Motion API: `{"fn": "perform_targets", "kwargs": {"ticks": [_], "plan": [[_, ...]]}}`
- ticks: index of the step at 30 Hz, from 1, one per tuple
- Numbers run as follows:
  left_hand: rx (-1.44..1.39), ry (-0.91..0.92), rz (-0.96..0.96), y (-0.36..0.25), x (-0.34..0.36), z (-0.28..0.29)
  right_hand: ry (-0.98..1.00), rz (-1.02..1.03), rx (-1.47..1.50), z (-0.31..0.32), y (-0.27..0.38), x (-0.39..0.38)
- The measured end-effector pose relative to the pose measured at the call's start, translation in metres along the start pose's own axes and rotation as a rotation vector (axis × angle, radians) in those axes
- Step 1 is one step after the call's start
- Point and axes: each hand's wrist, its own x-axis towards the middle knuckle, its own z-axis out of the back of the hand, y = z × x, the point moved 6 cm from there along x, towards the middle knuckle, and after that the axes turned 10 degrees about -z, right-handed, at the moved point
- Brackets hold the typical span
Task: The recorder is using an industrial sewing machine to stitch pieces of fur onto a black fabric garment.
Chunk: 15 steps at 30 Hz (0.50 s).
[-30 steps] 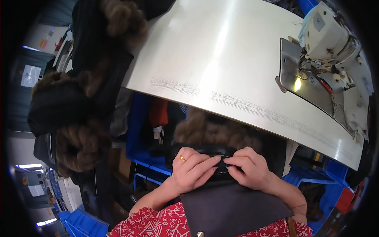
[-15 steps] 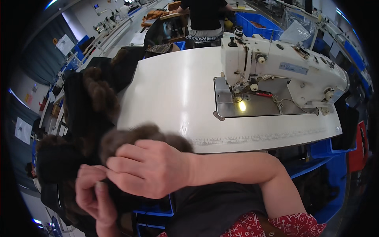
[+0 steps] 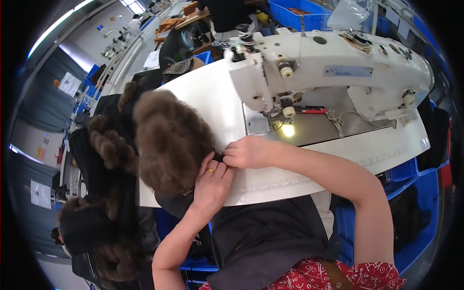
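Two nearly closed hands (image 3: 212, 186) (image 3: 249, 152) apparently pinch the edge of brown fur (image 3: 171, 140).

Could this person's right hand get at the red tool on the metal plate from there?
Probably yes: the metal plate on the near side of the red tool looks uncovered. The sewing machine's head stands close by, though, and the right hand is busy at the edge of the brown fur piece.
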Motion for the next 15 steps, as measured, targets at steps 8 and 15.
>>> {"fn": "perform_targets", "kwargs": {"ticks": [8, 15], "plan": [[-0.042, 0.089, -0.046, -0.001, 0.048, -0.037, -0.15, -0.895, 1.003, 0.104, 0.029, -0.064], [-0.007, 0.0, 0.029, 0.025, 0.071, -0.041, -0.58, -0.519, 1.657, 0.206, 0.077, -0.04]]}}
